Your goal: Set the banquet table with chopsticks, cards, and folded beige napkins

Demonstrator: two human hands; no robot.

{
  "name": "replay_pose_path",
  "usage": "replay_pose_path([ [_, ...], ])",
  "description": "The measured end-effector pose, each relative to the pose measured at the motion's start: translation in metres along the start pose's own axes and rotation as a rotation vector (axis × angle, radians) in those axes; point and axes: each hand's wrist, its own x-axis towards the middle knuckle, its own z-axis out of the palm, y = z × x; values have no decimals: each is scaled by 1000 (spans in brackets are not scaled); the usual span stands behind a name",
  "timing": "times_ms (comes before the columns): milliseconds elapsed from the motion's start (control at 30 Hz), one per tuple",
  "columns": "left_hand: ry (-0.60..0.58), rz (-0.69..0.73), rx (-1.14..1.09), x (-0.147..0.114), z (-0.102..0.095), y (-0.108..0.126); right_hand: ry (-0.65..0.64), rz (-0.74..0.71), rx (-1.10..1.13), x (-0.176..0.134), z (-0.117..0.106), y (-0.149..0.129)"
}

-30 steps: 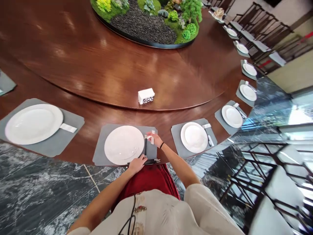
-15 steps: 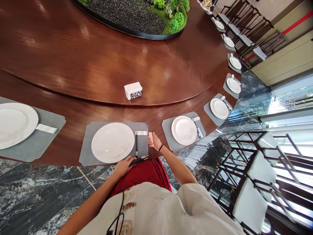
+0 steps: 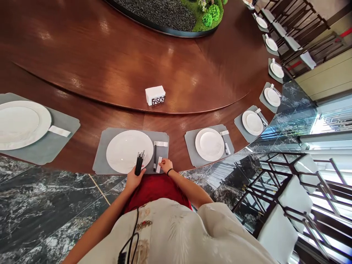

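Several dark sticks (image 3: 139, 165) with silvery ends are gathered in the left hand (image 3: 134, 179), which is closed round their lower part, and are held nearly upright before the lower right part of the large plate (image 3: 123, 149). By the right hand (image 3: 166, 165), a white slip (image 3: 159, 165) is touched at its side with the fingertips; whether it is pinched or merely pressed cannot be told. The slip is placed on the grey mat (image 3: 100, 159), just beside a dark pair of sticks (image 3: 154, 156), whose upper end is set by a white rest (image 3: 161, 144). At this setting, plate, rest, pair and slip are thus all to be seen, so it is judged nearly complete, with only the slip not yet let go. To the right, the neighbouring mat (image 3: 191, 154) is furnished with stacked plates (image 3: 209, 146), a rest, dark sticks and a white slip, and seems finished. To the left, the next mat (image 3: 64, 141) is laid with plates (image 3: 20, 121) and a rest (image 3: 59, 131) only; no sticks or slip are seen there. Farther in, a napkin box (image 3: 155, 94) is stood on the brown table (image 3: 176, 126).
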Motion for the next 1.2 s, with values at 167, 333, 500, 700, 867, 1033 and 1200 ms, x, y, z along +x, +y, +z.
replay_pose_path([
  [167,28,-12,-59,-3,0,2,-14,1,-210,6,-2,-7],
  [333,25,2,-78,-7,3,5,37,-177,-540,-3,-12,-10],
  [500,57,7,-111,-12,2,5,-243,-565,-773,-18,-8,-9],
  [700,86,-9,-139,-19,-3,6,-361,-682,-936,-20,4,-11],
  [867,111,-41,-200,-23,-7,10,-354,-695,-967,-20,8,-16],
  [1033,147,-94,-322,-28,-7,8,-297,-665,-961,-18,17,-2],
  [1200,218,-121,-528,-15,6,-1,-242,-661,-879,6,22,17],
])
